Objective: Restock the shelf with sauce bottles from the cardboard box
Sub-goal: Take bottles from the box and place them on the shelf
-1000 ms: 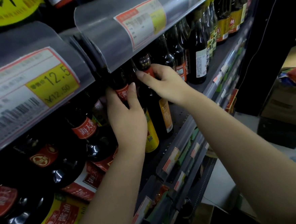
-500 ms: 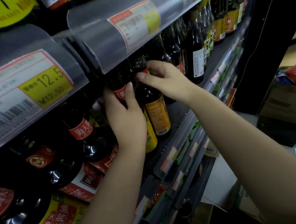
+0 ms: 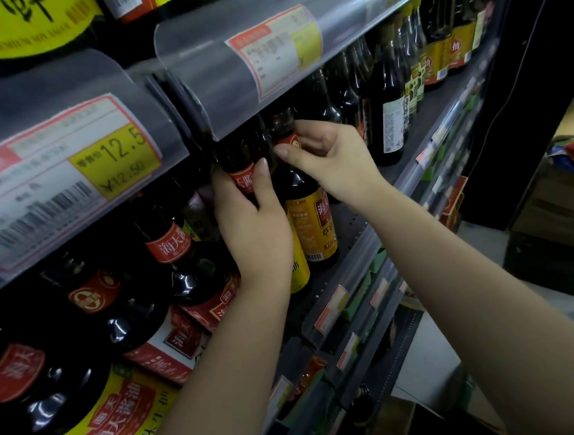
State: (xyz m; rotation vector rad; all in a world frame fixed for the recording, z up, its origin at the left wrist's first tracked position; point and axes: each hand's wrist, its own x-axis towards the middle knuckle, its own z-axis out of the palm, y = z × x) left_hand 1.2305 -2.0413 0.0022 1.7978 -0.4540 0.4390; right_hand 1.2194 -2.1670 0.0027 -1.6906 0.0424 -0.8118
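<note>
Left hand point(image 3: 256, 233) grips one sauce bottle point(image 3: 241, 168) by the neck, right hand point(image 3: 332, 156) pinches the orange-label bottle point(image 3: 309, 222) beside it — both standing on the shelf point(image 3: 347, 223), right of the 12.5 price tag point(image 3: 118, 157). Placement nearly done; gap remains further right. Cardboard box contents not visible.

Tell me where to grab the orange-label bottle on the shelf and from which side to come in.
Take the orange-label bottle by its narrow neck, just under the cap, coming from the open aisle side on the right. It stands upright, the shelf edge above blocks a grip from the top, and another bottle held by the left hand crowds its left. The right hand already pinches there.
</note>
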